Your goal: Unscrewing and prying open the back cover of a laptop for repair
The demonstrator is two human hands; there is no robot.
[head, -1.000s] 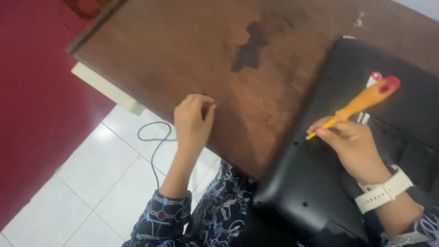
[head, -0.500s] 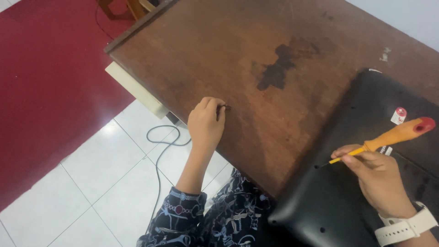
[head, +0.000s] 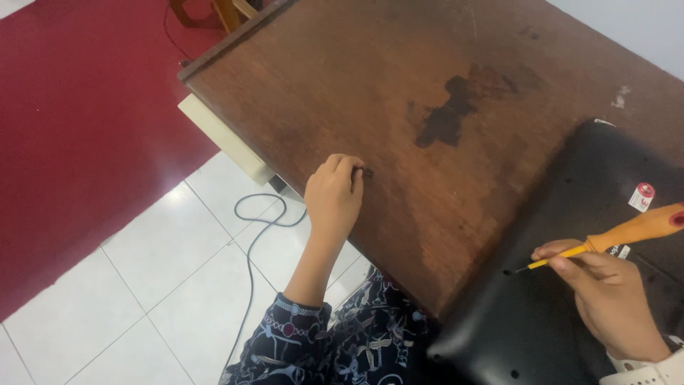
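Note:
My left hand [head: 333, 196] rests at the near edge of the brown wooden table [head: 370, 93], its fingertips pinched on a tiny dark piece [head: 368, 172] that looks like a small screw. My right hand [head: 609, 299] grips a screwdriver [head: 613, 239] with an orange handle and yellow shaft. Its tip touches the back of a black upturned laptop [head: 570, 214] near a small hole. A round red and white sticker [head: 643, 195] sits on the laptop's shell.
A dark stain [head: 456, 114] marks the tabletop. A cream panel [head: 224, 139] juts out under the table's left edge. A grey cable [head: 251, 235] loops over the white tiled floor, beside a red carpet [head: 78, 128]. Wooden chair legs [head: 214, 11] show at the top.
The view has shifted, so the table and laptop sit further right and lower. My left hand stays at the table edge. The screwdriver tip has come down onto the laptop's back.

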